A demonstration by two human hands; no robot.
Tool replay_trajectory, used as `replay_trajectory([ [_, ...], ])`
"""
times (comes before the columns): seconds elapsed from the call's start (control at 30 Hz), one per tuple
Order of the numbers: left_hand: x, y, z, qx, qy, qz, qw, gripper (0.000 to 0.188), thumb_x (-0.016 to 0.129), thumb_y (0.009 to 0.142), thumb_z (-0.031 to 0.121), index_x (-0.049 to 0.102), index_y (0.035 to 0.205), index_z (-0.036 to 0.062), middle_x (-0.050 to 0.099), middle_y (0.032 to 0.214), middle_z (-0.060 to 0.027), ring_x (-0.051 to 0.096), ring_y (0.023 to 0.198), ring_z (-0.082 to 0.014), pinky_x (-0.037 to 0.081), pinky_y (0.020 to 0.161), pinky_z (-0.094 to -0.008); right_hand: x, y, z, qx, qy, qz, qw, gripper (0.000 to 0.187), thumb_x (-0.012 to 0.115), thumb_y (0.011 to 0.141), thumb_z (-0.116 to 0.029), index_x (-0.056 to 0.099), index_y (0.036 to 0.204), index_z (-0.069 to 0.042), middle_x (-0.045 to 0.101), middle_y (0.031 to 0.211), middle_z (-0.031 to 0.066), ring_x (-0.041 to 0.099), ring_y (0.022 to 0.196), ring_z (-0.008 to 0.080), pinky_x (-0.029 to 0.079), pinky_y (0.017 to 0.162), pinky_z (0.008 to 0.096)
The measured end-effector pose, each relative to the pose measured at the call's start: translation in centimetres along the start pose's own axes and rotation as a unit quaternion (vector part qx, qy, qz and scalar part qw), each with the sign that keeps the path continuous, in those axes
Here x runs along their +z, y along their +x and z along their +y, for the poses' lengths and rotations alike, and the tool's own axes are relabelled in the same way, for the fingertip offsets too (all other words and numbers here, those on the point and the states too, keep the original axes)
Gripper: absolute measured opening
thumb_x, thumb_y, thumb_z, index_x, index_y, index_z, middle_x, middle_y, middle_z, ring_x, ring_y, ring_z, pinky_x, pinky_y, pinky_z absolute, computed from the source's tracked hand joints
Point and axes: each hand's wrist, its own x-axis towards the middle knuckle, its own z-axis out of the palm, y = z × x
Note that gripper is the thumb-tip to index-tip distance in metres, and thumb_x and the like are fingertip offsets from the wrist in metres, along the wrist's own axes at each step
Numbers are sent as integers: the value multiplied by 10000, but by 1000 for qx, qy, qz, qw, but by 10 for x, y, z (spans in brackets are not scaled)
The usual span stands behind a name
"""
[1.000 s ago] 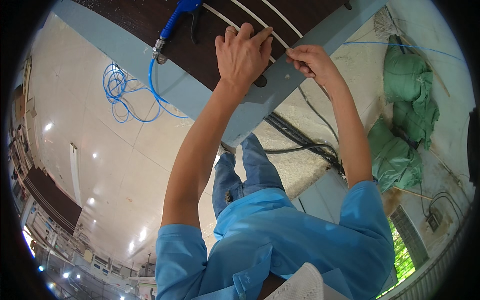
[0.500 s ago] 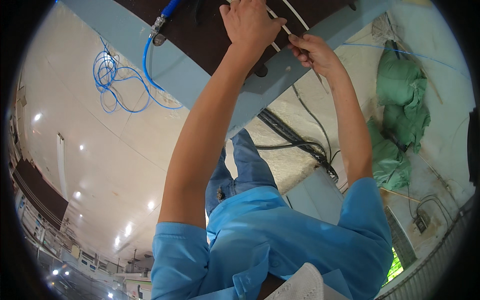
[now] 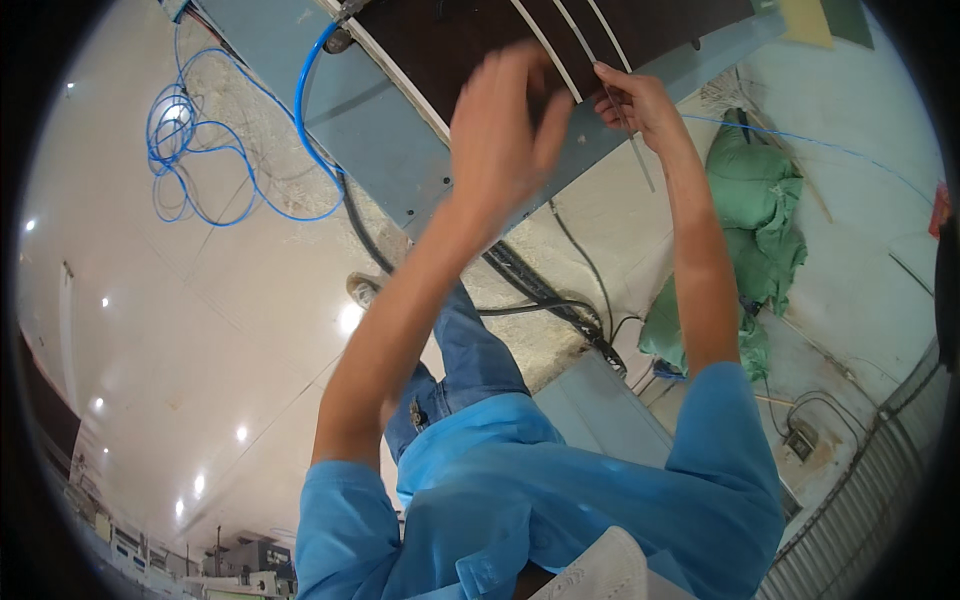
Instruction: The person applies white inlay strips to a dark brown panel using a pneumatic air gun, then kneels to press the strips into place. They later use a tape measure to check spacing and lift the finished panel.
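I see the right hand point(image 3: 640, 105) pinching a thin strip point(image 3: 640, 160) by the dark board point(image 3: 430, 45); its long axis runs far-left to near-right, the tail pointing near, past the table point(image 3: 390, 135). The blurred left hand point(image 3: 500, 130) blocks some board; its grip I can't tell. Blue hose point(image 3: 300, 95) left, green sacks point(image 3: 755, 185) right.

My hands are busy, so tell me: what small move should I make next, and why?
Perhaps bring your left hand over to steady the thin strip beside your right hand: the right pinches it near the dark panel's edge, its free end extends past that hand, and your left is off to the side.
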Motion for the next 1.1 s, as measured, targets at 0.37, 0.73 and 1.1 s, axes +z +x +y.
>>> replay_trajectory([
  [0.37, -82, -237, 23, -208, -171, -239, 933, 186, 680, 910, 139, 696, 1082, 68, 668, 831, -88, 649, 684, -245, 522, 626, -356, 2, 0, -7, 21, -12, 44, 999, 587, 816, 808, -563, 652, 1005, -35, 680, 871, 90, 674, 694, 166, 596, 709, 335],
  [0.73, 6, 67, -43, 303, 237, -105, 917, 358, 634, 879, 199, 691, 1231, 184, 668, 1275, 27, 590, 1207, -215, 430, 1023, -406, -2, -3, -23, 51, -13, 12, 999, 479, 772, 860, -554, 683, 958, -94, 696, 825, 58, 664, 669, 136, 587, 742, 335],
  [1.1, 21, 88, -61, 312, 252, -183, 898, 373, 532, 921, 260, 715, 1222, 138, 667, 1326, 10, 559, 1262, -200, 377, 1075, -425, -22, 11, 14, -56, 18, -73, 996, 467, 704, 962, -460, 668, 1050, -2, 701, 993, 134, 687, 813, 181, 576, 793, 324],
])
